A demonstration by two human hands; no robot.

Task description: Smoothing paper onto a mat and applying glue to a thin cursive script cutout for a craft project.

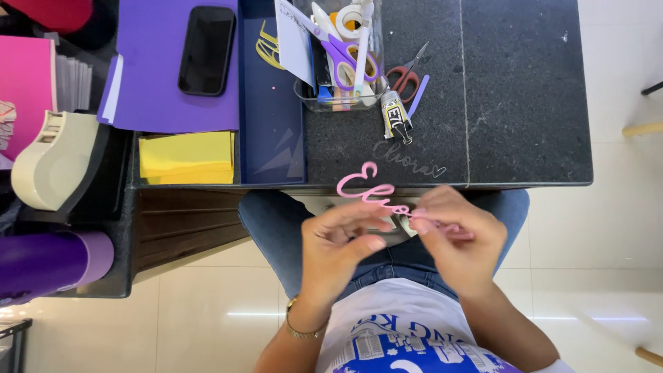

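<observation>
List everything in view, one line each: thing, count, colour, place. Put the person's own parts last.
script cut-out: 1, pink, held in both hands over the lap
phone: 1, black, on the purple sheet
purple sheet: 1, purple, table top left
yellow paper stack: 1, yellow, below the purple sheet
clear container: 1, transparent, table top centre, holding purple-handled scissors and tape
red scissors: 1, red-handled, right of the container
glue tube: 1, white and black, beside the container
tape dispenser: 1, cream, far left
purple roll: 1, purple, lower left
table: 1, dark stone
left hand: 1, on the cut-out, gold bracelet at the wrist
right hand: 1, pinching the cut-out
</observation>
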